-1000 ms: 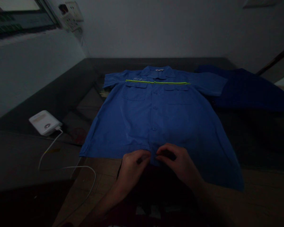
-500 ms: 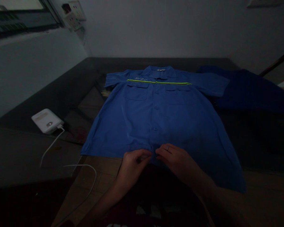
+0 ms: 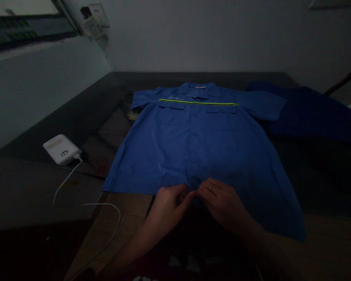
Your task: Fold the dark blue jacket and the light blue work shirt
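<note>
A blue short-sleeved shirt lies spread face up, its collar at the far side and its hem toward me. Yellow-green piping crosses the chest above two flap pockets, and buttons run down the front placket. At the hem end of the placket, my left hand pinches the cloth with thumb and fingers. Close against it, my right hand, with a ring on one finger, grips the same edge. The fingertips of both hands nearly meet and hide the bit of cloth between them.
A dark tabletop carries the shirt, with darker blue cloth to the right. At left lies a white box-shaped device with a white cable hanging below. Wall sockets sit in the back left corner.
My hands have drawn closer together at the placket's lower end, the left thumb now reaching the right fingers. The whole view has shifted slightly; the shirt stays spread out.
</note>
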Action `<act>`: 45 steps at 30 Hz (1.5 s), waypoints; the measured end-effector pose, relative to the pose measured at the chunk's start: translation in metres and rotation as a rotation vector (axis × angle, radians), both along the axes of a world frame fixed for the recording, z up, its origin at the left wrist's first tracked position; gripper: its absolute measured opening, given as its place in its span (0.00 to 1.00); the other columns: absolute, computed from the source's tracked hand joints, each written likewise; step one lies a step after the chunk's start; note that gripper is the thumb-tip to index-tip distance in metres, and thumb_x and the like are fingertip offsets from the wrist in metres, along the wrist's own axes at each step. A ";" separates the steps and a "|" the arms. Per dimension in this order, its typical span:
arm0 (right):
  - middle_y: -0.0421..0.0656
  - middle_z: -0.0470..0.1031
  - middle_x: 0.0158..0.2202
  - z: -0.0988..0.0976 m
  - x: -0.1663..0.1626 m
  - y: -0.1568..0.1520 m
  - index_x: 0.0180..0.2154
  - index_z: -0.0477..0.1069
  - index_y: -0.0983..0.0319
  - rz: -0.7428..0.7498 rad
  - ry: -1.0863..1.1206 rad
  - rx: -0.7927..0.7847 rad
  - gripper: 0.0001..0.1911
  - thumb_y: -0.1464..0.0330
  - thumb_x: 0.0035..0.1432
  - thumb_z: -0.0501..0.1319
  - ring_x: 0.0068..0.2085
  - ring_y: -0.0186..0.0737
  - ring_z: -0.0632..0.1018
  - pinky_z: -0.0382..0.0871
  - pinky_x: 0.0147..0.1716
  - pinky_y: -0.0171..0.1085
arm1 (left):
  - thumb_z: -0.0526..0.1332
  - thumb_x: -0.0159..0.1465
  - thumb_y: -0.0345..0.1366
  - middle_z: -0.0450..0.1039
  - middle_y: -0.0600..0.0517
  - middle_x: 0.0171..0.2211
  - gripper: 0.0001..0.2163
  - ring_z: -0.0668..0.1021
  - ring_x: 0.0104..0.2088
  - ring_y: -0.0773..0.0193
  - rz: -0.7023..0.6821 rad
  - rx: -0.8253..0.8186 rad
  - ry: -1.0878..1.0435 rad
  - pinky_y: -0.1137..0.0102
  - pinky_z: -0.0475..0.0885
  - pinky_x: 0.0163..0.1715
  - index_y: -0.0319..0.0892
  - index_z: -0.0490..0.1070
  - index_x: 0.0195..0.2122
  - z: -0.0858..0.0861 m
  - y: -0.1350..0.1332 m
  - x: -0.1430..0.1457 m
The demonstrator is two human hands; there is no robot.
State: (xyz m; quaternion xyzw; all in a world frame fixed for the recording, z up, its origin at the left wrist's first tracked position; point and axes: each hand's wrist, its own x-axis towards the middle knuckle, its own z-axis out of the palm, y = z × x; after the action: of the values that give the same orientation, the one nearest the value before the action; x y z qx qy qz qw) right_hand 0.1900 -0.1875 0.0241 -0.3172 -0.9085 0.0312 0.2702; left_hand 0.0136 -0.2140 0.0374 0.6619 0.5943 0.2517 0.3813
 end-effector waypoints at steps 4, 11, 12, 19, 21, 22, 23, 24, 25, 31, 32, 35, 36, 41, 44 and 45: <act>0.42 0.74 0.27 -0.003 0.000 -0.002 0.30 0.69 0.61 0.006 0.055 0.050 0.15 0.77 0.64 0.48 0.30 0.37 0.71 0.64 0.32 0.35 | 0.55 0.64 0.43 0.68 0.56 0.17 0.15 0.70 0.20 0.69 0.044 -0.104 -0.157 0.76 0.60 0.21 0.40 0.67 0.23 -0.003 -0.001 0.002; 0.43 0.75 0.28 -0.009 0.002 -0.003 0.32 0.68 0.61 0.019 0.233 -0.066 0.10 0.74 0.65 0.51 0.30 0.37 0.72 0.67 0.32 0.34 | 0.57 0.62 0.43 0.67 0.57 0.15 0.13 0.71 0.18 0.69 0.101 -0.193 -0.318 0.76 0.62 0.20 0.40 0.70 0.27 -0.007 0.000 0.001; 0.43 0.74 0.27 -0.009 0.002 -0.004 0.31 0.68 0.61 0.014 0.255 -0.104 0.10 0.74 0.65 0.52 0.30 0.37 0.72 0.67 0.31 0.34 | 0.57 0.62 0.43 0.67 0.57 0.15 0.12 0.71 0.18 0.69 0.101 -0.184 -0.313 0.76 0.62 0.20 0.40 0.70 0.27 -0.007 0.000 0.002; 0.40 0.72 0.28 -0.009 0.000 -0.007 0.30 0.65 0.59 -0.054 0.384 -0.425 0.09 0.73 0.64 0.53 0.30 0.36 0.73 0.66 0.31 0.34 | 0.56 0.63 0.37 0.70 0.56 0.19 0.10 0.71 0.21 0.69 0.068 0.019 -0.085 0.75 0.62 0.23 0.41 0.71 0.26 -0.011 -0.004 0.002; 0.39 0.71 0.27 -0.009 -0.001 -0.007 0.30 0.65 0.59 -0.081 0.413 -0.466 0.09 0.73 0.63 0.54 0.30 0.35 0.73 0.66 0.31 0.33 | 0.56 0.63 0.37 0.70 0.56 0.20 0.09 0.71 0.21 0.69 0.062 0.033 -0.064 0.75 0.62 0.23 0.41 0.71 0.28 -0.011 -0.004 0.002; 0.39 0.70 0.27 -0.009 -0.002 -0.007 0.30 0.64 0.59 -0.096 0.423 -0.476 0.09 0.73 0.63 0.54 0.30 0.35 0.73 0.65 0.31 0.33 | 0.56 0.63 0.37 0.71 0.56 0.20 0.09 0.72 0.21 0.69 0.061 0.020 -0.075 0.75 0.62 0.23 0.41 0.72 0.29 -0.011 -0.004 0.002; 0.39 0.70 0.27 -0.009 -0.002 -0.006 0.30 0.64 0.59 -0.108 0.425 -0.481 0.09 0.73 0.63 0.54 0.30 0.35 0.72 0.65 0.31 0.33 | 0.56 0.63 0.38 0.71 0.56 0.20 0.09 0.72 0.21 0.69 0.059 -0.002 -0.094 0.75 0.62 0.22 0.41 0.72 0.30 -0.011 -0.004 0.002; 0.39 0.70 0.27 -0.009 -0.002 -0.006 0.30 0.64 0.59 -0.114 0.417 -0.485 0.08 0.73 0.63 0.54 0.30 0.35 0.72 0.65 0.31 0.33 | 0.56 0.63 0.38 0.71 0.57 0.19 0.09 0.72 0.20 0.69 0.059 -0.023 -0.114 0.76 0.62 0.22 0.41 0.72 0.31 -0.011 -0.004 0.002; 0.39 0.70 0.27 -0.009 -0.001 -0.006 0.30 0.64 0.59 -0.112 0.398 -0.486 0.08 0.73 0.63 0.54 0.30 0.35 0.73 0.65 0.31 0.33 | 0.57 0.63 0.39 0.71 0.57 0.19 0.09 0.72 0.20 0.69 0.060 -0.042 -0.130 0.76 0.62 0.21 0.41 0.71 0.32 -0.011 -0.003 0.003; 0.41 0.72 0.32 -0.002 0.004 0.006 0.35 0.66 0.60 -0.017 0.195 -0.450 0.03 0.70 0.64 0.55 0.34 0.37 0.74 0.65 0.34 0.35 | 0.57 0.63 0.40 0.69 0.58 0.17 0.09 0.73 0.18 0.69 0.063 -0.115 -0.179 0.76 0.62 0.20 0.41 0.69 0.30 -0.013 -0.003 0.002; 0.41 0.72 0.32 0.000 0.004 0.009 0.35 0.66 0.60 0.006 0.166 -0.437 0.04 0.70 0.64 0.56 0.34 0.38 0.73 0.65 0.34 0.35 | 0.58 0.63 0.40 0.69 0.59 0.17 0.08 0.72 0.18 0.69 0.061 -0.120 -0.185 0.76 0.62 0.20 0.41 0.68 0.30 -0.013 -0.003 0.002; 0.42 0.72 0.32 0.005 0.004 0.014 0.34 0.67 0.61 0.053 0.091 -0.381 0.06 0.71 0.64 0.55 0.34 0.39 0.73 0.64 0.34 0.36 | 0.57 0.63 0.40 0.69 0.59 0.17 0.08 0.72 0.18 0.69 0.053 -0.129 -0.202 0.76 0.63 0.20 0.41 0.68 0.30 -0.013 -0.004 0.001; 0.42 0.72 0.32 0.006 0.004 0.015 0.34 0.67 0.61 0.057 0.073 -0.367 0.06 0.71 0.64 0.54 0.34 0.39 0.72 0.64 0.34 0.36 | 0.57 0.63 0.40 0.68 0.59 0.17 0.08 0.72 0.18 0.69 0.047 -0.132 -0.202 0.76 0.63 0.20 0.42 0.68 0.30 -0.013 -0.004 0.001; 0.42 0.72 0.32 0.009 0.002 0.014 0.33 0.67 0.61 0.034 0.087 -0.415 0.08 0.71 0.65 0.53 0.36 0.39 0.71 0.64 0.34 0.36 | 0.57 0.63 0.38 0.68 0.59 0.17 0.07 0.72 0.18 0.69 0.018 -0.141 -0.156 0.76 0.62 0.21 0.42 0.66 0.30 -0.013 -0.004 0.000; 0.42 0.71 0.32 0.009 0.001 0.013 0.32 0.66 0.61 0.025 0.119 -0.476 0.09 0.71 0.65 0.53 0.35 0.38 0.71 0.65 0.35 0.36 | 0.57 0.62 0.38 0.68 0.58 0.18 0.06 0.71 0.19 0.68 0.024 -0.086 -0.090 0.75 0.61 0.21 0.42 0.66 0.29 -0.013 -0.004 0.001; 0.42 0.71 0.32 0.009 0.000 0.013 0.32 0.66 0.61 0.024 0.127 -0.487 0.09 0.71 0.65 0.53 0.35 0.38 0.71 0.65 0.35 0.36 | 0.57 0.62 0.37 0.68 0.58 0.19 0.06 0.71 0.20 0.68 0.031 -0.059 -0.059 0.75 0.60 0.21 0.43 0.65 0.28 -0.013 -0.005 0.001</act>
State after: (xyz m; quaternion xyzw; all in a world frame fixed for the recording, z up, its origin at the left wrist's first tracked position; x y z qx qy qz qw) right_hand 0.1905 -0.1742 0.0333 -0.3594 -0.8592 0.2721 0.2419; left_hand 0.0145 -0.2185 0.0244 0.6333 0.6002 0.2595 0.4140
